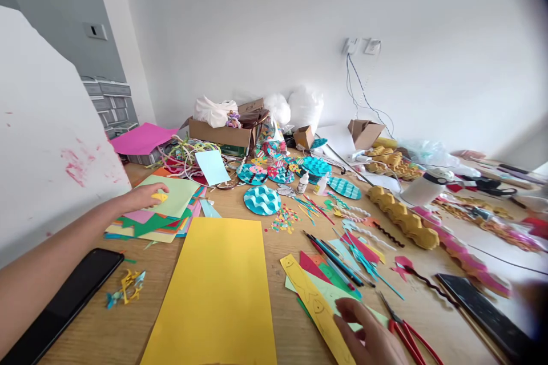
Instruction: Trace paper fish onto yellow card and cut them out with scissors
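My left hand (143, 196) reaches over the stack of coloured paper (175, 197) at the left. Its fingertips are closed on a small yellow paper fish (160, 197). At the lower right, my right hand (371, 333) hovers at the edge of a yellow paper strip (317, 308) with fish drawn on it. Those fingers are bent and apart; no object shows in them, and I cannot tell whether they touch the strip. Red-handled scissors (406, 331) lie beside this hand. A large yellow sheet (222, 291) lies between my hands.
Pens (336, 259) lie on coloured scraps. Paper dots (285, 219), glue bottles (302, 183) and wavy-patterned blue discs (262, 200) are farther back. A black phone (72, 302) is under my left forearm. A cardboard box (220, 132) stands by the wall, egg-carton strips (402, 217) at right.
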The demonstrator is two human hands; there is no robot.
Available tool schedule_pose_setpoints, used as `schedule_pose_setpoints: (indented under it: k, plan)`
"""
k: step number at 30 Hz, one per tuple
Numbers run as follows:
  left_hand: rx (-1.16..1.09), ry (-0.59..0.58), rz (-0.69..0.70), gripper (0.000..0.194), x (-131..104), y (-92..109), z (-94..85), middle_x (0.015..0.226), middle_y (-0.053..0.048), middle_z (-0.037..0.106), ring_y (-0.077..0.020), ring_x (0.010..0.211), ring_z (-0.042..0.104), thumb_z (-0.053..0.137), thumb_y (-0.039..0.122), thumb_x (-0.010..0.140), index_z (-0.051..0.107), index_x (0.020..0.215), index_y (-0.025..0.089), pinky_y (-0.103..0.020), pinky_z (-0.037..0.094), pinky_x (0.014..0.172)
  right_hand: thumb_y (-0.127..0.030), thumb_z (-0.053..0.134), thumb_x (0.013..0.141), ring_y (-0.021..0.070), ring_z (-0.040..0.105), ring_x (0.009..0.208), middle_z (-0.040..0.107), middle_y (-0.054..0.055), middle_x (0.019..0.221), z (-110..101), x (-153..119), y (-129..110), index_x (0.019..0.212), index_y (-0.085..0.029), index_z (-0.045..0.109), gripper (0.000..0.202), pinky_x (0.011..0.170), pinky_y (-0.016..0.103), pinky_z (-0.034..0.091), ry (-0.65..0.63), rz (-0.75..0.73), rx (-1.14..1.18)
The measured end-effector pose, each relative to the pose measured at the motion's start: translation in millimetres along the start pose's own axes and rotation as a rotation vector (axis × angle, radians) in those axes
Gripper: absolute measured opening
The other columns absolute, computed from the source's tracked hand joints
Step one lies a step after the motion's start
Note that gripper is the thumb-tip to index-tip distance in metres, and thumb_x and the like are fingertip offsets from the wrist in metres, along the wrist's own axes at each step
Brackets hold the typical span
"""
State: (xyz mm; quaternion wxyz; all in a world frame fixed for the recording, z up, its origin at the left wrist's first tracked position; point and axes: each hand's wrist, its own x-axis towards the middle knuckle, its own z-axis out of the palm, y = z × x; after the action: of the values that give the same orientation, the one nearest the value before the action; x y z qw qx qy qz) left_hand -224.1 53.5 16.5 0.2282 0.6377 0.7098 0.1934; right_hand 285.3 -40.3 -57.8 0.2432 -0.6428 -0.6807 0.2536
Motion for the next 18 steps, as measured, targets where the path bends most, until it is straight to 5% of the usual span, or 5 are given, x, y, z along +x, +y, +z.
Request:
schedule_pose_setpoints:
  k: [4, 10, 13, 18]
  plan:
    - [-0.158, -0.135, 0.060, 0.027, -26, 32, 5.3, 0.063, 0.008, 0.048, -0.0106, 0.060, 0.051, 0.046, 0.027, 0.083, 0.058, 0.104, 0.016, -0.018, 0.040, 0.054, -0.028, 0.047, 0.077, 0.0193, 0.065, 0.075, 0.068, 0.006, 0.080, 26, 6, -49, 0.082, -0.020, 0.060, 0.016, 0.062, 0.026, 0.049, -0.191, -0.077, 0.094]
    - [-0.362, -0.278, -0.016, 0.032, -90, 47, 62.0, 0.091, -0.001, 0.065, -0.0130, 0.052, 0.056, 0.059, 0.034, 0.067, 0.064, 0.096, 0.023, -0.025, 0.045, 0.051, -0.013, 0.052, 0.072, 0.0251, 0.060, 0.101, 0.065, 0.013, 0.107, 50, 33, -109, 0.110, -0.014, 0.058, 0.038, 0.086, 0.035, 0.044, -0.254, -0.092, -0.070]
    - [-0.748, -0.206, -0.192, 0.055, -120, 31, 86.0, 0.101, -0.006, 0.066, -0.0117, 0.048, 0.053, 0.073, 0.037, 0.056, 0.059, 0.108, 0.027, -0.025, 0.042, 0.048, -0.015, 0.052, 0.073, 0.0264, 0.058, 0.108, 0.063, 0.016, 0.112, 55, 40, -107, 0.117, -0.012, 0.054, 0.045, 0.086, 0.036, 0.046, -0.322, -0.030, 0.066]
    - [-0.969, -0.025, -0.464, 0.081, -157, 25, 93.9, 0.131, -0.009, 0.052, -0.0163, 0.073, 0.060, 0.077, 0.047, 0.058, 0.043, 0.130, 0.032, -0.026, 0.047, 0.064, -0.030, 0.056, 0.070, 0.0253, 0.055, 0.115, 0.058, 0.013, 0.123, 67, 32, -84, 0.114, -0.016, 0.055, 0.046, 0.090, 0.034, 0.048, -0.338, 0.074, 0.598]
